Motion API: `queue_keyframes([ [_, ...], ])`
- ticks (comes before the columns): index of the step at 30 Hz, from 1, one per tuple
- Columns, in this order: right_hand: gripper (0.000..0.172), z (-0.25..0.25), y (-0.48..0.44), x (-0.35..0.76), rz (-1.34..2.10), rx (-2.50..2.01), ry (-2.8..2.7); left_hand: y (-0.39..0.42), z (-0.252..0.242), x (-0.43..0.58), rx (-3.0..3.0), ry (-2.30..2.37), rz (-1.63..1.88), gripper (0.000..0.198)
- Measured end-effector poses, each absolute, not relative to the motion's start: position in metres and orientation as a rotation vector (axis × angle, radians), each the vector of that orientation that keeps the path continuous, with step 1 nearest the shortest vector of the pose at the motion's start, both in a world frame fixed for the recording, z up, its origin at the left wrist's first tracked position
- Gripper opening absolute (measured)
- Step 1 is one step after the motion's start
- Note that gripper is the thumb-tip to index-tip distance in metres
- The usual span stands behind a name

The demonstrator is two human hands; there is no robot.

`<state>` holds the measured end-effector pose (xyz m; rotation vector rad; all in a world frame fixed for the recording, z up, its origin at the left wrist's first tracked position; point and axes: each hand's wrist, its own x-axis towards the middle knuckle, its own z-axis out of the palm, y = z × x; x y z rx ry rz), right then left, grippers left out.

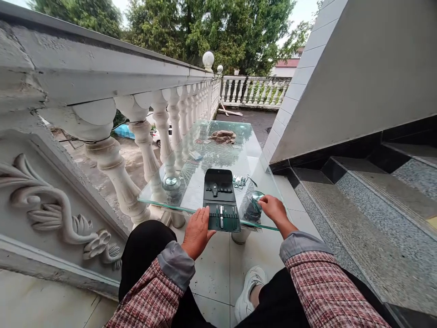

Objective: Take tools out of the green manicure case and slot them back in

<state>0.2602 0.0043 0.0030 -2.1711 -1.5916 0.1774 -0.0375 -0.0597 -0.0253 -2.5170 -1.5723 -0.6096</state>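
Note:
My left hand [198,231] holds the near left corner of an unfolded black manicure case [218,200], its fingers along the side and its thumb at the near edge. Several slim tools sit in the loops of the case's dark green lower half, among them a silver one [221,217]. My right hand [274,208] is closed in a pinch beside several thin metal tools [254,203] near a round metal disc in the glass table. What the fingertips hold is too small to make out. Beyond the case lie nail clippers and small scissors [240,182].
The glass table [191,191] has another metal disc [171,183] at its left. A brown cloth [222,136] and a small packet [195,156] lie farther back. A white balustrade [146,146] runs along the left; stone stairs [358,196] rise on the right.

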Motion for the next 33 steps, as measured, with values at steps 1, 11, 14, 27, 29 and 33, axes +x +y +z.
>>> queue_keyframes([
  [1,0.016,0.002,0.004,0.258,0.170,-2.181,-1.612,-0.060,-0.025,-0.037,-2.516,-1.570,-0.611,0.081],
  [11,0.020,0.005,-0.001,0.258,0.073,-2.275,-1.733,-0.059,-0.025,-0.037,-2.512,-1.570,-0.603,0.080],
  [14,0.020,0.006,-0.002,0.259,0.092,-2.289,-1.741,-0.059,-0.025,-0.036,-2.511,-1.577,-0.599,0.081],
  [27,0.013,0.007,0.000,0.253,0.275,-2.167,-1.515,-0.059,-0.025,-0.036,-2.521,-1.570,-0.563,0.079],
  [29,0.015,0.009,0.000,0.250,0.328,-2.068,-1.492,-0.059,-0.026,-0.036,-2.518,-1.573,-0.567,0.080],
  [33,0.021,0.008,0.000,0.238,0.451,-1.823,-1.491,-0.059,-0.027,-0.036,-2.513,-1.578,-0.571,0.082],
])
